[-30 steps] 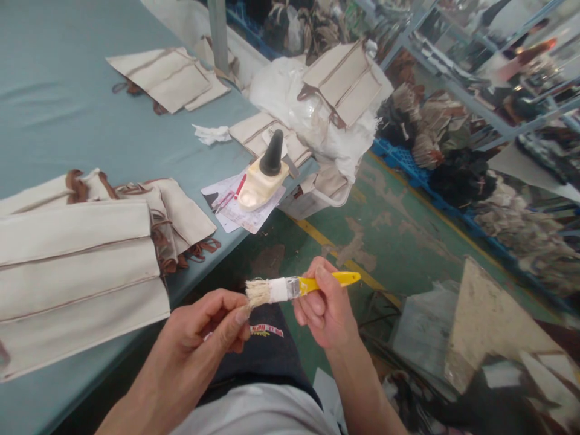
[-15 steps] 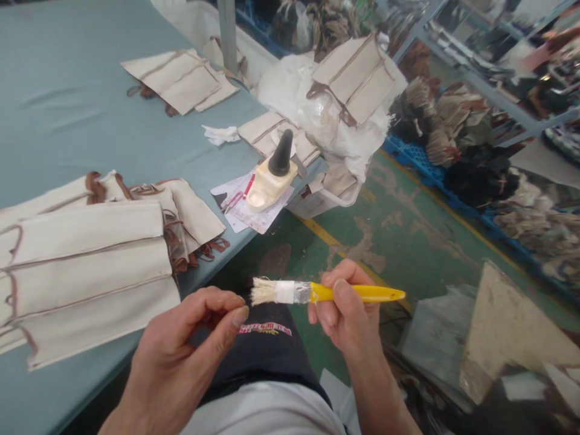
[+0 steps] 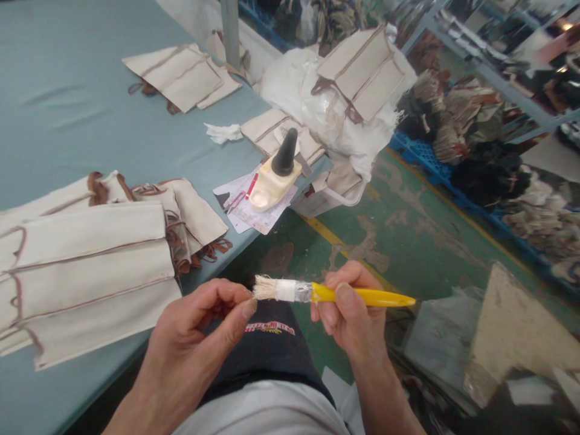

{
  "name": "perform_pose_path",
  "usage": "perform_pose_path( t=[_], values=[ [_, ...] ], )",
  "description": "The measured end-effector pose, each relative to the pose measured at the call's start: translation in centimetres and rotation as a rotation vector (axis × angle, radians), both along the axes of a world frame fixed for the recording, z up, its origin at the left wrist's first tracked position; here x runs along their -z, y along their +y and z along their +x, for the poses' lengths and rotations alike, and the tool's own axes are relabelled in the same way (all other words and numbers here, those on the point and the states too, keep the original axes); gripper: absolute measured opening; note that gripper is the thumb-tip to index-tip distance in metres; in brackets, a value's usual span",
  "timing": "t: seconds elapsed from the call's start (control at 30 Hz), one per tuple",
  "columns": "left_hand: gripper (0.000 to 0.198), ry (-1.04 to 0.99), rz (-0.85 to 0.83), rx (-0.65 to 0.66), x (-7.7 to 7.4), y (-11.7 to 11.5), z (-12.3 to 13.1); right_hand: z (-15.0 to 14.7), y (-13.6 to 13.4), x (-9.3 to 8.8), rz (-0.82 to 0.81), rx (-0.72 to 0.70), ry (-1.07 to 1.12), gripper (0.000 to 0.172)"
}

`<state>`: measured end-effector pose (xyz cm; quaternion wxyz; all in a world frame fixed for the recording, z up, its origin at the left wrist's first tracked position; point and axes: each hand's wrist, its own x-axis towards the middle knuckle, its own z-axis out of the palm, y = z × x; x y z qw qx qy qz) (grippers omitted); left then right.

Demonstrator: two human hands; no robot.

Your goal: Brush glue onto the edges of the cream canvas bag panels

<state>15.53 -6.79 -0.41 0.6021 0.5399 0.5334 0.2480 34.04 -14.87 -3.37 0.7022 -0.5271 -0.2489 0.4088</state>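
My right hand (image 3: 348,314) grips the yellow handle of a small brush (image 3: 317,293) held level above my lap. Its pale bristles point left, with a taped band behind them. My left hand (image 3: 199,329) is curled, thumb and forefinger pinched against the bristle tips. On the blue-green table (image 3: 81,109) to my left lie stacked cream fabric pieces with brown trim (image 3: 90,266). A cream glue bottle with a black cone nozzle (image 3: 276,175) lies on papers near the table's corner.
More cream pieces (image 3: 181,75) lie farther back on the table, beside a crumpled tissue (image 3: 223,132). A white plastic bag with cream panels (image 3: 344,90) sits past the corner. Blue pallets with bundled goods (image 3: 457,151) and boards (image 3: 507,332) cover the green floor at right.
My left thumb and forefinger came off the bristles half a second ago and now pinch their tips again. The brush has levelled out and shifted slightly right.
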Motion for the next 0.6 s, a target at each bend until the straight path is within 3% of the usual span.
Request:
perform_pose_path(
  t=[0.3,0.37,0.5,0.6],
  values=[
    [0.037,0.025,-0.096,-0.03,0.7,0.0,-1.2,0.4,0.2,0.0,-0.033,0.005,-0.076,0.035],
    [0.051,-0.108,-0.233,-0.047,1.4,0.1,-1.6,0.5,0.2,0.2,-0.031,0.007,-0.069,0.034],
    [0.088,-0.577,-0.66,-0.065,3.0,0.2,-2.2,0.7,0.3,0.6,-0.005,0.018,-0.074,0.029],
    [0.104,-0.69,-0.766,-0.047,3.2,0.2,-2.5,0.7,0.2,0.7,0.009,0.045,-0.149,0.03]
  ],
)
